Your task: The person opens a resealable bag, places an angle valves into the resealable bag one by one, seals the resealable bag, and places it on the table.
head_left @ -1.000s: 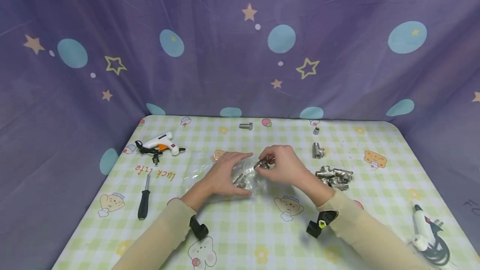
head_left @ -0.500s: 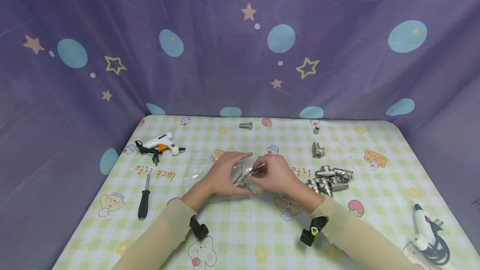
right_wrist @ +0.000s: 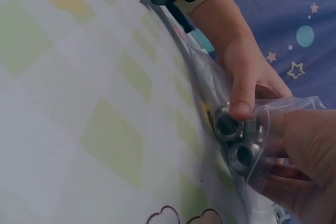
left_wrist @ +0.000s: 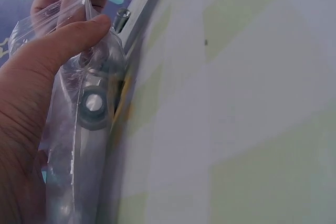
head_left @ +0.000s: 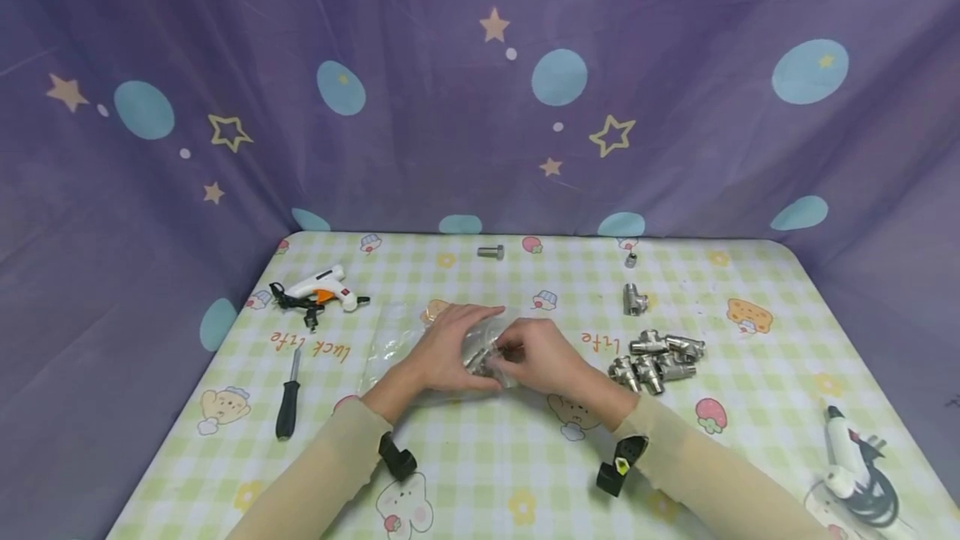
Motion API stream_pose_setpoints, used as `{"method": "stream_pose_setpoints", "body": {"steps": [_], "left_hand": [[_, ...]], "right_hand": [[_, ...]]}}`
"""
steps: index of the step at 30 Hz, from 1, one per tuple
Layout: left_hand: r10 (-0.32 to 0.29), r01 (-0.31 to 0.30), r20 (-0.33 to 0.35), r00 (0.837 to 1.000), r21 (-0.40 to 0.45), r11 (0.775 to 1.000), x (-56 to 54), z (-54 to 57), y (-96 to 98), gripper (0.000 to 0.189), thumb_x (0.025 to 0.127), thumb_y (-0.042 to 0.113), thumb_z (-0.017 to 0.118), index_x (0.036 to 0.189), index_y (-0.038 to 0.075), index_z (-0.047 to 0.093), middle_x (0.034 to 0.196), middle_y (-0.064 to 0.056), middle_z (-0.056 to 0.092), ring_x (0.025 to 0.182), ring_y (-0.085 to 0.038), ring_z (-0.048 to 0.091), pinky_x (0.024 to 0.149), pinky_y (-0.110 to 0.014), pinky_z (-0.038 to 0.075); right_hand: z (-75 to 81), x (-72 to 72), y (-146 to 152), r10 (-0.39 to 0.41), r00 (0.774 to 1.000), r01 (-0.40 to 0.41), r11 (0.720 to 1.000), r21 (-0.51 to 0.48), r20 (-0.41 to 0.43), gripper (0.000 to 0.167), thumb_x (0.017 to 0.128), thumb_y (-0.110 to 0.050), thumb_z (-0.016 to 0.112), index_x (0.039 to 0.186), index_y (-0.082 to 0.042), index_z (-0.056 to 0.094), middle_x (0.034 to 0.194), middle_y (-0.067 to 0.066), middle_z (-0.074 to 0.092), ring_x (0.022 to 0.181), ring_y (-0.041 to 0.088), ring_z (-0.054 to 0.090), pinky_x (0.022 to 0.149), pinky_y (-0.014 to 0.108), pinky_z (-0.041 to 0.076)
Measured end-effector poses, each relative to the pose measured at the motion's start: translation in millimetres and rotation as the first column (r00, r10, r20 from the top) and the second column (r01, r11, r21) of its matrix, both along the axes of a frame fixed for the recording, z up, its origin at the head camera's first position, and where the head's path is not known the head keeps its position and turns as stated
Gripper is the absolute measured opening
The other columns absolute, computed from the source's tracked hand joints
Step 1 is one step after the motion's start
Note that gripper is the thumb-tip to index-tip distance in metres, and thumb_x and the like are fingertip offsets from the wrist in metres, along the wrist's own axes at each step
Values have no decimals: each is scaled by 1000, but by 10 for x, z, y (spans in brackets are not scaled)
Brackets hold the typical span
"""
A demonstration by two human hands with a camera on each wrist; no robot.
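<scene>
A clear plastic bag (head_left: 386, 352) lies at the middle of the table. My left hand (head_left: 452, 350) holds it, with the thumb across its mouth in the left wrist view. Metal threaded pipe fittings (right_wrist: 242, 157) show through the plastic, their round openings facing the right wrist camera. The curled fingers of my right hand (head_left: 546, 363) are inside the bag's mouth, around a metal pipe fitting mostly hidden by the fingers and plastic. Several silver tee fittings (head_left: 651, 373) lie in a pile to the right of my right hand.
A lone tee fitting (head_left: 634, 300), a small metal piece (head_left: 631, 260) and a bolt (head_left: 491, 252) lie toward the back. A white glue gun (head_left: 322, 286) and a screwdriver (head_left: 288, 407) are at left. Another glue gun with its cord (head_left: 851, 465) lies at right.
My right hand has moved left and down, carrying a metal pipe fitting into the bag's mouth. More of the tee pile shows where the right arm was. My left hand stays in place.
</scene>
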State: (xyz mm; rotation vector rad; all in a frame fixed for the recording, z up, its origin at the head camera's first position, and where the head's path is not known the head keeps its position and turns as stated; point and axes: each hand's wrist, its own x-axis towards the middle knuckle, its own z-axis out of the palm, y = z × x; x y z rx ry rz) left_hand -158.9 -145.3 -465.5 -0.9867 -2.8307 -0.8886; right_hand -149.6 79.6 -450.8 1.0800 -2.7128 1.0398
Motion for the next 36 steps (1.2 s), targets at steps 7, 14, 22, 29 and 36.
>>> {"method": "stream_pose_setpoints", "body": {"steps": [7, 14, 22, 29, 36], "left_hand": [[9, -9, 17, 1000, 9, 1000, 4, 11, -3, 114, 63, 59, 97, 159, 22, 50, 151, -1, 61, 141, -28, 55, 121, -55, 43], [18, -18, 37, 999, -4, 1000, 9, 30, -2, 113, 63, 60, 96, 160, 22, 50, 153, -1, 59, 143, -29, 53, 123, -56, 40], [12, -12, 39, 999, -7, 1000, 7, 20, 6, 112, 64, 59, 96, 159, 22, 50, 154, -1, 59, 143, -29, 53, 124, -57, 40], [7, -6, 41, 999, -21, 1000, 8, 17, 0, 115, 63, 62, 95, 161, 24, 48, 155, -1, 58, 145, -28, 52, 126, -56, 37], [2, -1, 22, 1000, -33, 999, 14, 23, 8, 117, 62, 63, 96, 161, 24, 47, 155, -2, 58, 144, -29, 52, 125, -57, 38]], "right_hand": [[25, 9, 33, 58, 997, -57, 998, -19, 51, 10, 99, -16, 76, 103, -12, 83, 97, 1, 82, 89, 11, 78, 82, 22, 64], [45, -6, 90, 76, 996, -77, 997, 16, 56, 19, 96, -1, 69, 107, -10, 83, 99, 3, 82, 89, 13, 78, 81, 23, 64], [116, -68, 195, 82, 992, -83, 997, 9, 100, 18, 99, -3, 69, 110, -9, 82, 103, 4, 83, 95, 15, 79, 87, 24, 64], [250, -203, 404, 35, 993, -38, 999, 24, 115, 18, 97, -4, 70, 111, -6, 81, 105, 8, 82, 93, 17, 79, 85, 26, 65], [385, -382, 754, -34, 996, 28, 997, 68, 88, 19, 95, -8, 75, 113, -4, 80, 107, 11, 82, 88, 19, 78, 81, 32, 67]]}}
